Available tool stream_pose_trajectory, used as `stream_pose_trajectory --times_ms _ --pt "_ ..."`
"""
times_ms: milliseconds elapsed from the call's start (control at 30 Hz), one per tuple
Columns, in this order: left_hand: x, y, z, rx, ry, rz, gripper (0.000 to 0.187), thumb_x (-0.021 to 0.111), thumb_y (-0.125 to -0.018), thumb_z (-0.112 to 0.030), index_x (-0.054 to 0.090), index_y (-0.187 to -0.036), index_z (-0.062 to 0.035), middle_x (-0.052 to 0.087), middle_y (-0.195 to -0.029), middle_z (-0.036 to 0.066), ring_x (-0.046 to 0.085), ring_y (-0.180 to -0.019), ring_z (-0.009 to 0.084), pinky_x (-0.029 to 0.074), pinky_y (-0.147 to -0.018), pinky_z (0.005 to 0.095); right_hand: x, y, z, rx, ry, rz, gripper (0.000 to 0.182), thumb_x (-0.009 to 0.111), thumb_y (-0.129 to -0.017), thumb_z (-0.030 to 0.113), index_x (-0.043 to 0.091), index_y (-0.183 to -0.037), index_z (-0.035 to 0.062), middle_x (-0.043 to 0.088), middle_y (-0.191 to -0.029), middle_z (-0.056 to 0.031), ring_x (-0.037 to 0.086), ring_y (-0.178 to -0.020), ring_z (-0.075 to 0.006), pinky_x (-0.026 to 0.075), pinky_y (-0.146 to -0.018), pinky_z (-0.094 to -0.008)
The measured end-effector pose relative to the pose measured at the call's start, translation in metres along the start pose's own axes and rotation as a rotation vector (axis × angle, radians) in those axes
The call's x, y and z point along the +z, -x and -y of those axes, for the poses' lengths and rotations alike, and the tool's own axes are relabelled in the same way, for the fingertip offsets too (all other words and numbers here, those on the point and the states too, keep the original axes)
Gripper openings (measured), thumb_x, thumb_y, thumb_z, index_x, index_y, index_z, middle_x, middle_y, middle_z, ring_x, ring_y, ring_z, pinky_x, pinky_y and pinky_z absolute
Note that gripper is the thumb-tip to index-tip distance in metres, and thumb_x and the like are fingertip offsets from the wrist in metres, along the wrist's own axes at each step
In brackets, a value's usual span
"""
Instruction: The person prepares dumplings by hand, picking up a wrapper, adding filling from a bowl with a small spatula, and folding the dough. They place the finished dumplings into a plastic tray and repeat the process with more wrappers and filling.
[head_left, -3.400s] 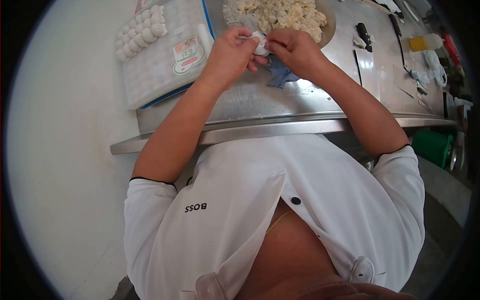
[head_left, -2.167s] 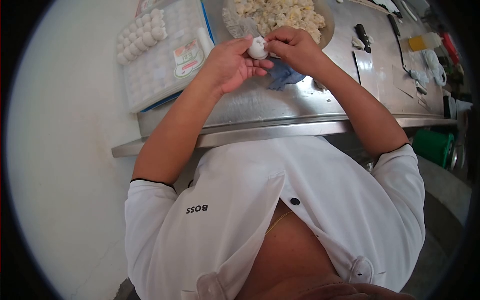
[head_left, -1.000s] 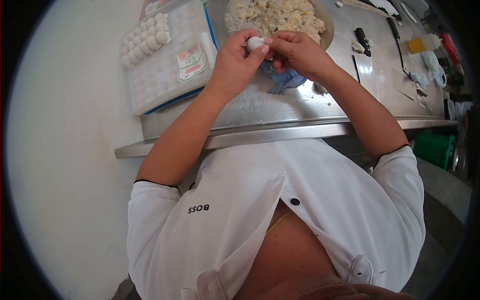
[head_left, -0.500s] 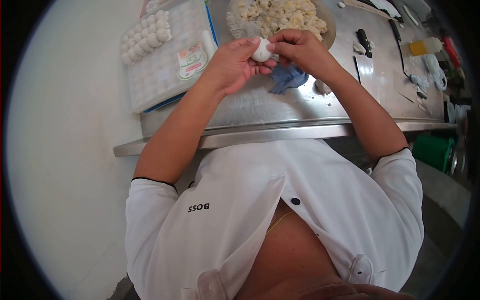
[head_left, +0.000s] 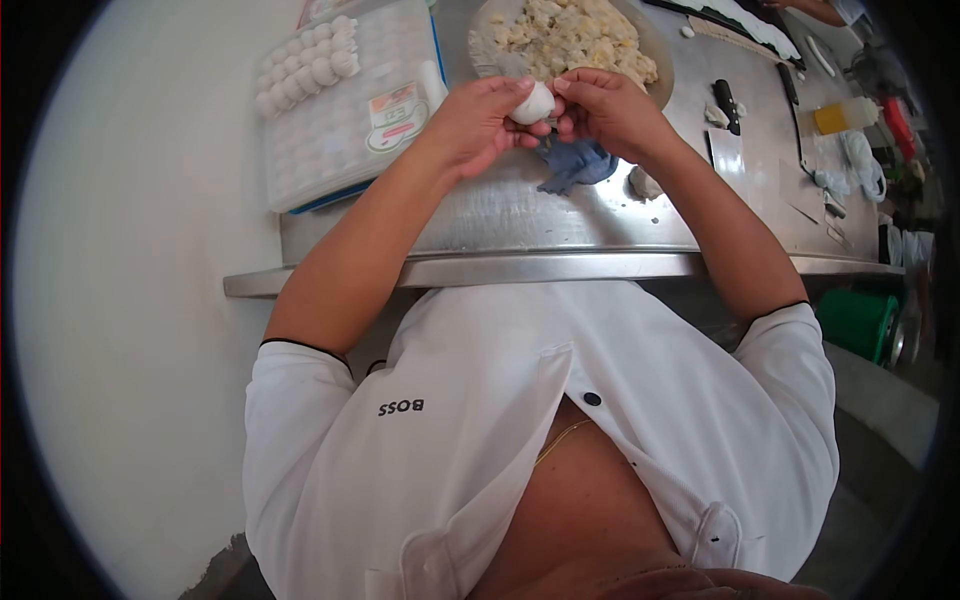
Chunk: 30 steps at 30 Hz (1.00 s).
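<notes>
A smooth white dough ball sits in my left hand, whose thumb presses its side while the fingers curl beneath it. My right hand is at the ball's right edge, thumb and fingertips drawn together in a pinch. Whether those fingertips hold a bit of dough is too small to tell. Just beyond both hands stands a wide bowl of pale, yellowish chunky filling. Under the right hand lies a crumpled blue cloth on the steel table.
Rows of white dough pieces rest on a lidded plastic box at left. To the right are a black-handled knife, a dough lump and a squeeze bottle of yellow liquid. Another person's arm shows top right.
My right fingertips have moved off the top of the dough ball to its right edge. The ball remains in my left hand. The whole view has shifted slightly, and another person's arm has appeared.
</notes>
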<state>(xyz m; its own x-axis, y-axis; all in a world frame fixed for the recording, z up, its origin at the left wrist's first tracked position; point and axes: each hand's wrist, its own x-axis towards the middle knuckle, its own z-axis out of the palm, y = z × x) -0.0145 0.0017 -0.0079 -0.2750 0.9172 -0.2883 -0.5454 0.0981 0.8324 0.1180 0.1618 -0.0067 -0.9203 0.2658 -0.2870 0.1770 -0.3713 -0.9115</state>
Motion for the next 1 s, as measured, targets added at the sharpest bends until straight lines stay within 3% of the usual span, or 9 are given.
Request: stream_pose_trajectory --times_ms 400,500,567,600,633,700,733,833,1000 --pt "-0.005 -0.002 -0.001 -0.070 -0.080 -0.031 0.029 0.054 -0.100 -0.028 0.058 -0.110 -0.0012 0.064 -0.097 0.009 0.064 -0.080 0.0164 0.052 -0.066 0.0281 0.003 -0.001 0.000 -0.098 0.532 0.037 0.022 0.062 -0.095 0.026 0.064 -0.100 0.0046 0.058 -0.081 0.0003 0.054 -0.063 -0.0058 0.048 -0.059 -0.0221" --pt "-0.007 0.000 -0.008 -0.041 -0.010 0.001 0.030 0.052 -0.101 -0.028 0.057 -0.113 -0.0001 0.064 -0.100 0.011 0.065 -0.082 0.0186 0.053 -0.068 0.0300 0.007 0.001 0.003 -0.180 0.470 -0.095 0.025 0.066 -0.091 0.024 0.065 -0.103 0.0013 0.061 -0.076 -0.0026 0.058 -0.064 -0.0109 0.048 -0.060 -0.0249" --pt "-0.005 0.004 -0.011 -0.026 -0.008 -0.029 0.033 0.051 -0.101 -0.028 0.056 -0.115 0.0020 0.063 -0.102 0.013 0.066 -0.085 0.0216 0.054 -0.072 0.0328 0.012 0.002 -0.002 -0.539 0.634 -0.135 0.027 0.066 -0.091 0.023 0.065 -0.106 0.0011 0.061 -0.085 -0.0043 0.059 -0.077 -0.0123 0.049 -0.069 -0.0263" --pt "-0.006 0.004 -0.011 -0.012 -0.007 -0.041 0.033 0.051 -0.101 -0.028 0.056 -0.115 0.0020 0.063 -0.102 0.013 0.066 -0.085 0.0216 0.054 -0.072 0.0328 0.016 0.006 0.002 -0.520 0.818 -0.102 0.029 0.067 -0.089 0.020 0.064 -0.113 0.0050 0.061 -0.099 -0.0086 0.061 -0.093 -0.0192 0.050 -0.079 -0.0308" --pt "-0.006 0.004 -0.010 0.008 0.042 -0.052 0.033 0.051 -0.100 -0.027 0.056 -0.114 0.0032 0.063 -0.103 0.014 0.066 -0.085 0.0227 0.055 -0.074 0.0339 0.022 0.008 0.002 -0.531 0.814 -0.082 0.029 0.067 -0.089 0.020 0.064 -0.113 0.0050 0.061 -0.099 -0.0086 0.061 -0.093 -0.0192 0.050 -0.079 -0.0308" --pt "-0.005 0.007 -0.014 0.048 0.085 -0.082 0.033 0.051 -0.100 -0.026 0.056 -0.114 0.0044 0.063 -0.103 0.015 0.066 -0.086 0.0238 0.055 -0.076 0.0349 0.033 0.009 -0.001 -0.662 1.188 -0.140 0.035 0.067 -0.085 0.016 0.061 -0.119 0.0099 0.060 -0.108 -0.0122 0.061 -0.101 -0.0273 0.051 -0.083 -0.0358" --pt "-0.002 0.010 -0.018 0.046 0.061 -0.118 0.033 0.052 -0.100 -0.025 0.056 -0.113 0.0052 0.063 -0.102 0.016 0.066 -0.086 0.0239 0.056 -0.076 0.0353 0.035 0.008 -0.002 -0.673 1.190 -0.139 0.039 0.067 -0.083 0.014 0.059 -0.122 0.0123 0.060 -0.111 -0.0136 0.061 -0.101 -0.0336 0.051 -0.084 -0.0389" --pt "0.007 0.022 -0.037 0.041 -0.045 -0.190 0.032 0.053 -0.099 -0.023 0.058 -0.109 0.0062 0.065 -0.096 0.015 0.067 -0.081 0.0240 0.056 -0.072 0.0347 0.046 0.001 0.012 -0.603 1.183 -0.134 0.035 0.065 -0.084 0.014 0.060 -0.118 0.0111 0.060 -0.111 -0.0129 0.063 -0.097 -0.0321 0.052 -0.081 -0.0389" --pt "-0.012 0.041 -0.074 0.140 -0.394 -0.375 0.037 0.054 -0.097 -0.029 0.059 -0.109 0.0057 0.066 -0.091 0.014 0.068 -0.075 0.0225 0.054 -0.065 0.0296 0.081 -0.039 0.039 -0.787 1.157 -0.071 0.030 0.066 -0.085 0.016 0.061 -0.112 0.0039 0.064 -0.099 -0.0130 0.065 -0.085 -0.0289 0.052 -0.074 -0.0364"
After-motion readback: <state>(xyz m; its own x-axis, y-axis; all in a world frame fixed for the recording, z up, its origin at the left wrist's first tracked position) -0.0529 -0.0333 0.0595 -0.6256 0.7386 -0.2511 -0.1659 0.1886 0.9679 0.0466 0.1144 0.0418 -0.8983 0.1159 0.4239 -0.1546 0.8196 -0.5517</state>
